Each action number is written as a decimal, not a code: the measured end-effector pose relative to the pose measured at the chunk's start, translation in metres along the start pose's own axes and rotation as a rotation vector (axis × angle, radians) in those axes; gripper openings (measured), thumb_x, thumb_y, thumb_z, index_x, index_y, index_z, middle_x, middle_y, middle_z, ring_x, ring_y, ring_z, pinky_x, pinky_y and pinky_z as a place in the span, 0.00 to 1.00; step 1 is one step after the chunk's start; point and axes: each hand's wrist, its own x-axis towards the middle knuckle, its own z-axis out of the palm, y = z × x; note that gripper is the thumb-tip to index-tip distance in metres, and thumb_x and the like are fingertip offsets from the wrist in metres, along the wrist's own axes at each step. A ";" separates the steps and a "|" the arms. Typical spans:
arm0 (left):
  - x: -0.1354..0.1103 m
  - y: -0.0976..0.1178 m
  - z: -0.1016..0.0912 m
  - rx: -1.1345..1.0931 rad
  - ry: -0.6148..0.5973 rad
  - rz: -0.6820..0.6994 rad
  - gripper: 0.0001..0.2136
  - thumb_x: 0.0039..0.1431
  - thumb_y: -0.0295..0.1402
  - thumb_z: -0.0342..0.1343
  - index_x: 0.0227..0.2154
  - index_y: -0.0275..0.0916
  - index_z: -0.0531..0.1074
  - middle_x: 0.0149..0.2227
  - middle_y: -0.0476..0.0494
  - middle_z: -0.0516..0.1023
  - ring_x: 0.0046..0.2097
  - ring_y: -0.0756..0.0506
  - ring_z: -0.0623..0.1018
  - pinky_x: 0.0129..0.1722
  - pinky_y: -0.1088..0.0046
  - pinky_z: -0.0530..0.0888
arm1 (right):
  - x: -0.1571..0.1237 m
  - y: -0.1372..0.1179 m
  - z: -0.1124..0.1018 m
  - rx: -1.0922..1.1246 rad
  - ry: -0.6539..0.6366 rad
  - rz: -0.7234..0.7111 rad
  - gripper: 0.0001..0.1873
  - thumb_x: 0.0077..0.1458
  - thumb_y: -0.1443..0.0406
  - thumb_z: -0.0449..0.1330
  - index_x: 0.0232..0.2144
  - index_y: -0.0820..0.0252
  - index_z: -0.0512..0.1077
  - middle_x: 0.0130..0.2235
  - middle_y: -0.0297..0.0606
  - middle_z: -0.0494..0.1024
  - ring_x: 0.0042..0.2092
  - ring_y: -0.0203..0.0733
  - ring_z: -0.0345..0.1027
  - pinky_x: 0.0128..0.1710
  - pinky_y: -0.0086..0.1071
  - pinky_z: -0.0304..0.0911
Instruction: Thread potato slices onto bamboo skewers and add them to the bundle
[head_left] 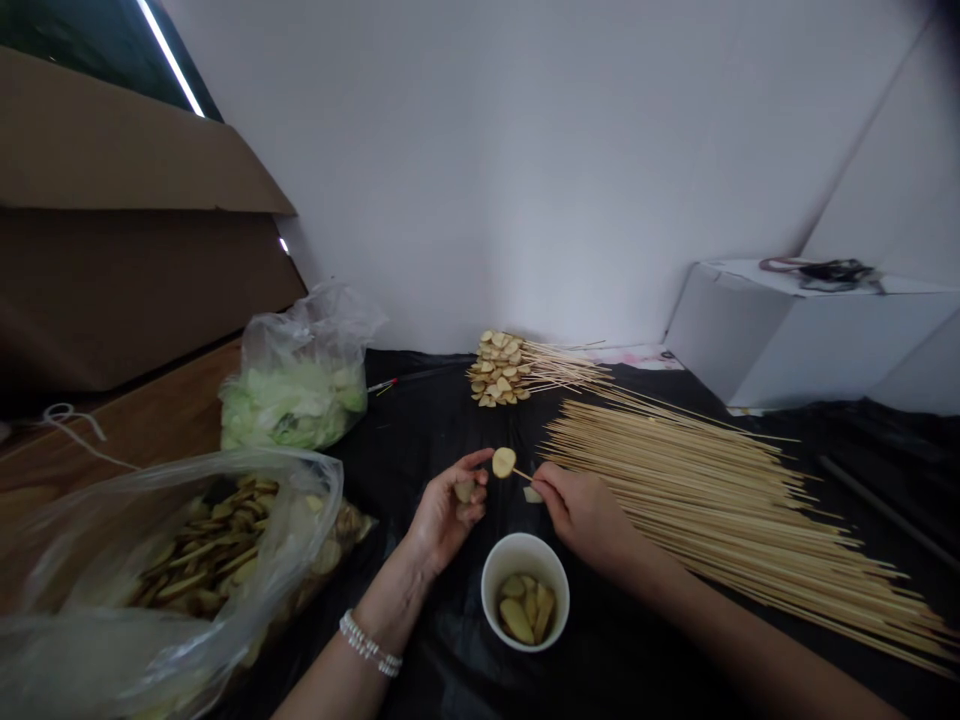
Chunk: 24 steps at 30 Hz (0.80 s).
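Note:
My right hand (577,508) pinches a thin wooden skewer (523,474), its fingers closed. On the skewer's tip is a round potato slice (504,462), facing me, close to the fingertips of my left hand (442,510). My left hand is curled palm up around another potato slice (465,490); whether more lie beneath is hidden. Below and between both hands stands a white cup (489,590) with several potato slices (527,608) inside. A pale piece (532,494) shows beside my right fingertips; I cannot tell what it rests on.
Loose skewers (720,500) cover the black sheet (427,420) on the right. Behind them lies a pile of skewered slices (499,368). At left are an open plastic bag of slices (217,545), a bag of pale green vegetable (300,400) and a cardboard box (135,290). A white box (795,330) stands back right.

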 end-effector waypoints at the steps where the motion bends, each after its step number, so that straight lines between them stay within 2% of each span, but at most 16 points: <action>1: 0.000 0.001 -0.001 -0.061 -0.023 -0.029 0.20 0.46 0.23 0.52 0.45 0.30 0.70 0.28 0.46 0.69 0.22 0.56 0.62 0.16 0.82 0.56 | 0.000 0.000 0.000 -0.001 -0.001 0.000 0.13 0.63 0.64 0.45 0.31 0.58 0.68 0.29 0.34 0.74 0.31 0.36 0.66 0.32 0.28 0.52; 4: 0.000 0.006 -0.002 -0.195 -0.046 -0.079 0.20 0.50 0.25 0.52 0.49 0.31 0.68 0.34 0.42 0.73 0.28 0.53 0.70 0.22 0.80 0.66 | 0.000 0.000 0.000 0.004 -0.004 -0.002 0.13 0.63 0.64 0.45 0.32 0.58 0.68 0.29 0.34 0.74 0.31 0.37 0.66 0.32 0.28 0.52; 7: 0.000 0.009 -0.004 -0.239 -0.019 -0.096 0.20 0.53 0.30 0.53 0.51 0.33 0.66 0.40 0.37 0.75 0.37 0.47 0.75 0.32 0.73 0.73 | 0.000 0.001 0.001 0.003 -0.011 -0.001 0.13 0.63 0.64 0.45 0.32 0.58 0.68 0.29 0.34 0.75 0.31 0.36 0.66 0.32 0.28 0.52; 9: 0.000 0.008 -0.005 -0.236 -0.014 -0.091 0.22 0.50 0.26 0.52 0.51 0.34 0.65 0.43 0.35 0.75 0.41 0.45 0.76 0.37 0.69 0.74 | 0.000 0.002 0.002 -0.002 -0.019 0.003 0.13 0.63 0.64 0.45 0.32 0.58 0.68 0.29 0.34 0.75 0.32 0.36 0.67 0.33 0.28 0.52; 13: 0.000 0.005 -0.005 -0.190 -0.023 -0.038 0.36 0.35 0.13 0.46 0.53 0.35 0.63 0.47 0.36 0.74 0.45 0.45 0.76 0.44 0.66 0.74 | 0.001 0.002 0.002 -0.006 -0.026 0.005 0.13 0.63 0.64 0.45 0.32 0.58 0.68 0.30 0.35 0.75 0.32 0.37 0.67 0.33 0.28 0.53; 15: 0.000 0.003 -0.005 -0.161 -0.028 -0.022 0.38 0.34 0.11 0.43 0.54 0.36 0.62 0.48 0.37 0.74 0.47 0.45 0.76 0.46 0.66 0.74 | 0.001 0.002 0.001 0.005 -0.023 -0.002 0.13 0.63 0.64 0.45 0.32 0.58 0.68 0.29 0.35 0.75 0.32 0.37 0.67 0.34 0.28 0.53; 19: 0.001 0.001 -0.004 -0.105 -0.020 -0.016 0.34 0.41 0.10 0.44 0.55 0.36 0.62 0.48 0.37 0.74 0.46 0.46 0.77 0.46 0.68 0.74 | 0.000 0.002 0.001 0.009 -0.016 -0.005 0.13 0.63 0.63 0.45 0.32 0.58 0.68 0.29 0.35 0.75 0.32 0.37 0.67 0.33 0.28 0.53; 24: 0.001 -0.003 0.002 0.008 0.068 -0.017 0.24 0.52 0.15 0.51 0.52 0.36 0.63 0.43 0.37 0.76 0.37 0.49 0.79 0.40 0.71 0.76 | 0.000 0.002 0.002 0.006 -0.022 -0.003 0.13 0.63 0.63 0.46 0.32 0.57 0.68 0.29 0.34 0.74 0.32 0.37 0.67 0.33 0.28 0.53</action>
